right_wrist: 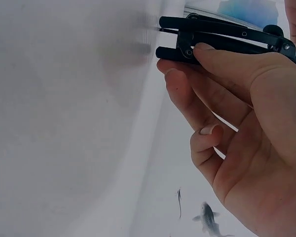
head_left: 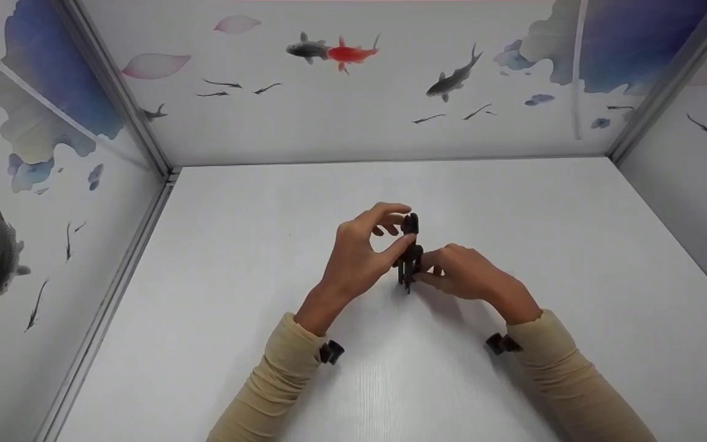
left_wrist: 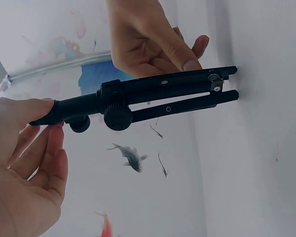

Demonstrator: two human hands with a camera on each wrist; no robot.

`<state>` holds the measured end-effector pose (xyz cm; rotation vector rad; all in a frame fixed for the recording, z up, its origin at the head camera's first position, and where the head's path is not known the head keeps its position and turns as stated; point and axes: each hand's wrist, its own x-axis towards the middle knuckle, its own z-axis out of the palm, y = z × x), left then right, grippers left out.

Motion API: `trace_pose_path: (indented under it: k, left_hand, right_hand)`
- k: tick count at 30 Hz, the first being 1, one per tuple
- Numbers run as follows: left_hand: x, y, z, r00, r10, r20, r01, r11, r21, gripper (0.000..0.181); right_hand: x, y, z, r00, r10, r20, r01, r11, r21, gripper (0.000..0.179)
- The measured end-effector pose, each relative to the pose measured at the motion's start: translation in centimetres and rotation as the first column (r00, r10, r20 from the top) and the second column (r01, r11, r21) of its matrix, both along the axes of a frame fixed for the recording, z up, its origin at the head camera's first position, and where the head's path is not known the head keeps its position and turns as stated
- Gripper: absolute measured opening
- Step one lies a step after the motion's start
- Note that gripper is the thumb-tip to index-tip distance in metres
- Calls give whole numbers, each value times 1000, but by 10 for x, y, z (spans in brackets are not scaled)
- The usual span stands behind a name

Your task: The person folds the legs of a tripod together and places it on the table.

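A small black tripod (head_left: 410,253) stands upright between both hands near the middle of the table, its legs folded close together. My left hand (head_left: 353,255) pinches its top end between thumb and fingers, as the left wrist view shows on the tripod's narrow neck (left_wrist: 76,107). Low down, my right hand (head_left: 467,273) pinches one leg near its foot; in the right wrist view the thumb lies on the leg by the hinge piece (right_wrist: 187,49). The feet are close to the tabletop, and whether they touch it I cannot tell.
A white tabletop (head_left: 206,258) spreads around the hands. White panels printed with fish and leaves, such as the back wall (head_left: 390,132), enclose it on the left, back and right, with metal framing (head_left: 139,239) along the edges. Small black devices (head_left: 331,352) sit at both wrists.
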<state>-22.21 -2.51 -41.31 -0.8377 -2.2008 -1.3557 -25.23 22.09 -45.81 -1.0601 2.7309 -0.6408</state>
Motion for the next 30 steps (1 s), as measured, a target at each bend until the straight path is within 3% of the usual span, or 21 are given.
trace_pose_path:
  k: [8, 19, 26, 30]
  left_hand:
    - [-6, -14, 5, 999, 20, 49, -20, 1000, -15, 34]
    - [-17, -45, 7, 977, 44, 211, -18, 992, -124, 25]
    - [-22, -62, 6, 933, 76, 351, 6, 974, -228, 21]
    - [-25, -70, 0, 891, 130, 435, 4, 956, -293, 19]
  right_hand:
    - [0, 4, 3, 999, -47, -16, 48, 999, 19, 9]
    - [-3, 11, 4, 983, -164, -81, 170, 983, 72, 10]
    - [-3, 16, 5, 974, -199, -112, 208, 976, 69, 10]
    - [-4, 16, 7, 967, -223, -122, 234, 969, 76, 9]
